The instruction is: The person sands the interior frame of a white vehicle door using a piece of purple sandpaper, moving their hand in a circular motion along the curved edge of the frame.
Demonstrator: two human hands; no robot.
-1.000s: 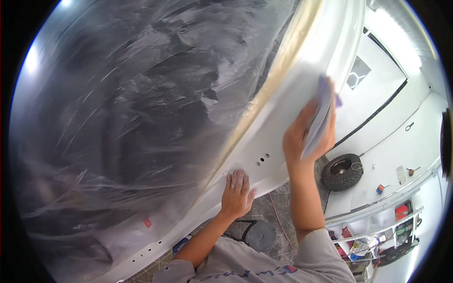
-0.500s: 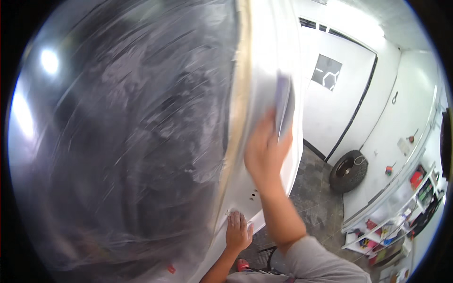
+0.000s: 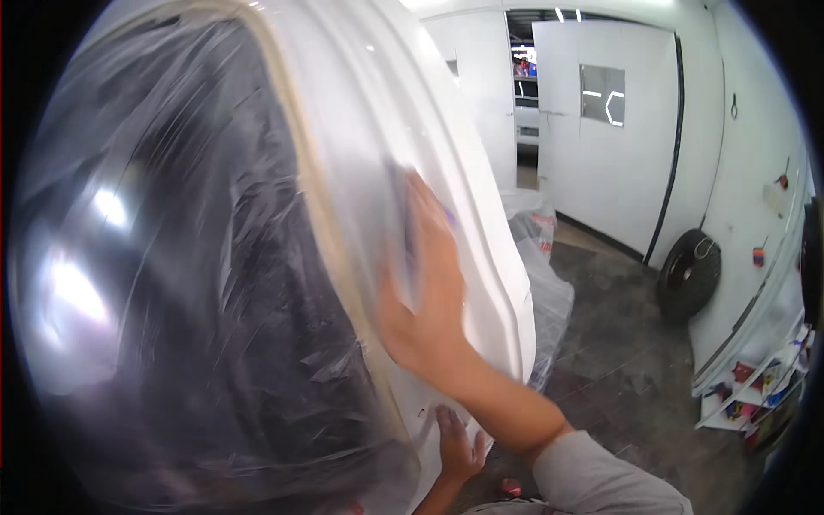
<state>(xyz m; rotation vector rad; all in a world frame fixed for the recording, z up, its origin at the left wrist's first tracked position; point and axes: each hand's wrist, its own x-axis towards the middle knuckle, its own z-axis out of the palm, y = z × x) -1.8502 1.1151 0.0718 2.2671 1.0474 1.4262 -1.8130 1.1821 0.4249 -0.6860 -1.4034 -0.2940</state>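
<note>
A white curved vehicle panel (image 3: 481, 249) runs alongside a large surface under wrinkled clear plastic sheeting (image 3: 189, 309), edged with beige masking tape (image 3: 313, 206). My right hand (image 3: 425, 287) is blurred, its fingers wrapped round a thin grey and purple pad (image 3: 404, 227) on the upper part of the panel, close to the tape; the hand hides much of the pad. My left hand (image 3: 457, 446) rests with its fingertips on the panel's lower part, below my right forearm, holding nothing that shows.
A plastic-wrapped object (image 3: 549, 292) stands behind the panel on the grey floor (image 3: 609, 343). A white door (image 3: 635, 154) has a gap at its left. A tyre (image 3: 687, 275) leans on the right wall, near a shelf (image 3: 755, 395) of small items.
The view has swung toward the door, bringing the gap and plastic-wrapped object into sight. My right hand has moved with the pad across the panel toward the tape; my left hand stays low on the panel.
</note>
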